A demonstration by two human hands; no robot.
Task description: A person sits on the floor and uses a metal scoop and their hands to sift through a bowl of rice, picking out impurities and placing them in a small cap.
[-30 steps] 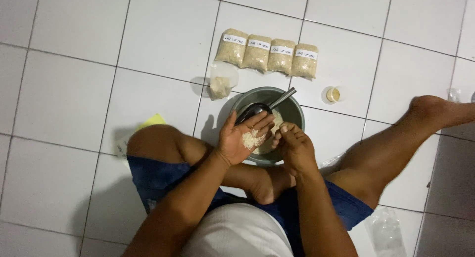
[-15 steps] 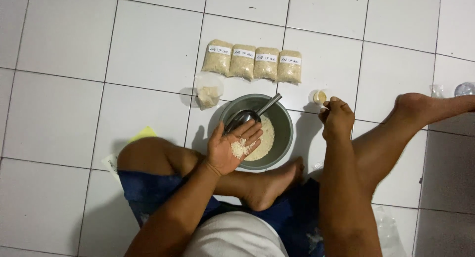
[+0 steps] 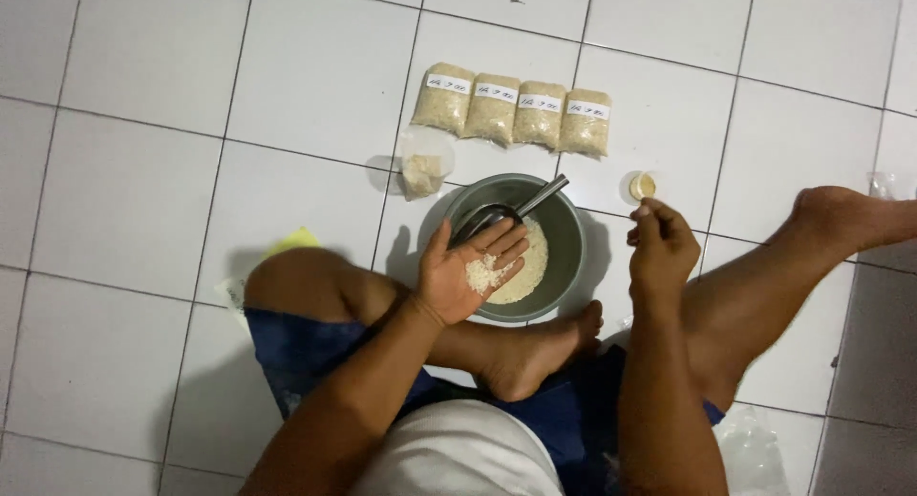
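I sit on a white tiled floor with a grey metal bowl (image 3: 571, 257) of rice in front of me. A metal scoop (image 3: 535, 202) rests in the bowl. My left hand (image 3: 468, 272) is palm up over the bowl's near left rim, cupping a small pile of rice grains (image 3: 480, 274). My right hand (image 3: 659, 248) is to the right of the bowl, fingers pinched together just below a small round cap (image 3: 644, 186) on the floor. What the fingertips pinch is too small to tell.
Several filled, labelled bags of rice (image 3: 523, 112) lie in a row beyond the bowl. A smaller, partly filled clear bag (image 3: 420, 164) stands left of the bowl. My bent legs flank the bowl; a foot (image 3: 540, 348) lies just under it. Clear plastic (image 3: 755, 443) lies at lower right.
My right hand left the rice in my left palm, swung right past the bowl toward the small cap, then drew back slightly. The left hand stays over the bowl with the rice.
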